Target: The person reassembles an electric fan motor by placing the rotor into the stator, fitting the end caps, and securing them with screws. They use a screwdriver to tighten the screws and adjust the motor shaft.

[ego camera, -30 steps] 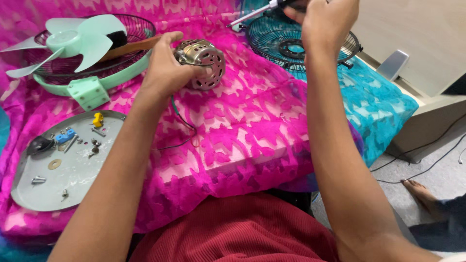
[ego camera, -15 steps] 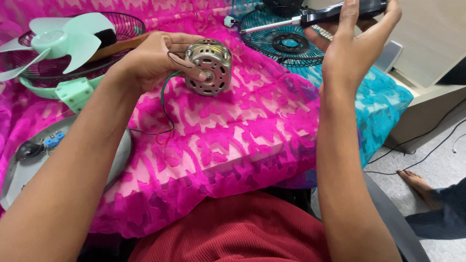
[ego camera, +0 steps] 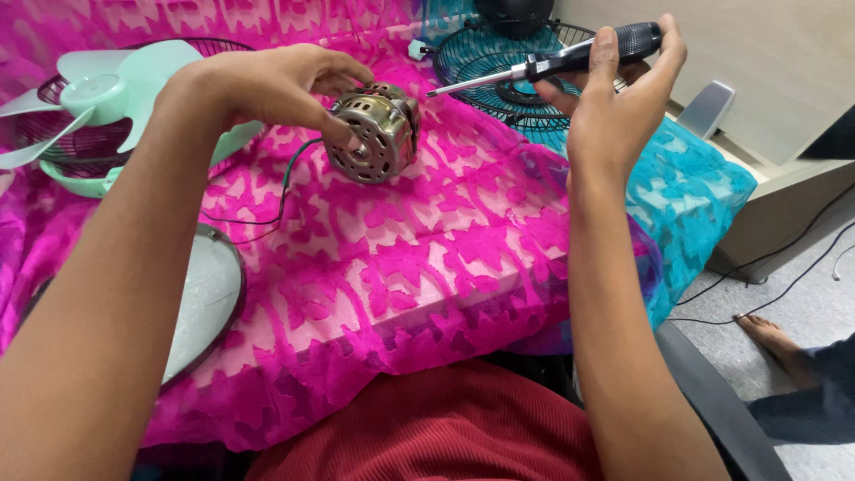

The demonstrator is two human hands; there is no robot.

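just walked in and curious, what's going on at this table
A person is working on a taken-apart fan. Their left hand holds a metal fan motor over the pink cloth, while the right hand holds a black-handled screwdriver raised nearby. The mint fan blade and a dark grille lie behind.

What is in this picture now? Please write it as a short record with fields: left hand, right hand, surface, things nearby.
left hand: left hand holds a metal fan motor over the cloth
right hand: right hand holds a screwdriver, tip pointing toward the motor
surface: pink patterned cloth
things nearby: green fan blade at left, dark fan grille behind, round tray at left, thin wire from the motor
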